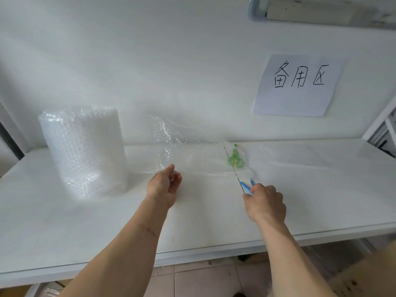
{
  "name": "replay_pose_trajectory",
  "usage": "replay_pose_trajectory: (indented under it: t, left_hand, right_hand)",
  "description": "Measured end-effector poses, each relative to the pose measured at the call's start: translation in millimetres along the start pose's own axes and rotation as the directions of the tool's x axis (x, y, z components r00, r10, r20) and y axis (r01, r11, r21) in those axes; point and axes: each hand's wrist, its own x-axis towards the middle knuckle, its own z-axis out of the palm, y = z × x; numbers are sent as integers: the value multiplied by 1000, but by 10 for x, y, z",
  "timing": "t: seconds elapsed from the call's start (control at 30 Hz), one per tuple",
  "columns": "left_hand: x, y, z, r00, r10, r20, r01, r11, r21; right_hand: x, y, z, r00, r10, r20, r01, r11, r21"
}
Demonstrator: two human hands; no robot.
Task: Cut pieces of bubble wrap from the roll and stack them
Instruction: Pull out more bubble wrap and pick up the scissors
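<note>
Left hand (165,185) fingers pinched on bubble wrap sheet (188,157), right hand (265,202) fingers clamped on scissors (242,181).

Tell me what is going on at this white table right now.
A person is cutting bubble wrap. The left hand holds the near edge of the sheet pulled out from the upright roll. The right hand works blue-handled scissors, whose blade runs across the sheet. Beyond the cut line, more bubble wrap lies over a green object, too blurred to identify. A handwritten paper sign hangs on the wall behind.
</note>
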Motion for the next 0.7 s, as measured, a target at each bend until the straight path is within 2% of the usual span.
replay_pose_trajectory:
  t: [0.1,0.23,0.4,0.6,0.7]
  left_hand:
    - [-3,-32,-2,1000,10,1,-10,1000,16]
    - [-25,-28,-25,1000,20,11,-20,999,34]
    - [-5,33,-70,1000,27,-13,-26,994,102]
    - [-1,34,-73,1000,-4,28,0,993,119]
    - [-5,45,-77,999,-11,48,5,992,127]
  right_hand:
    - [1,37,52,1000,-27,-10,26,998,-51]
    - [-29,-26,140,989,-144,26,141,986,92]
    - [-108,70,195,991,-115,-64,120,991,67]
    - [-35,67,117,976,-205,81,193,973,128]
    - [-33,58,97,977,-194,83,182,974,132]
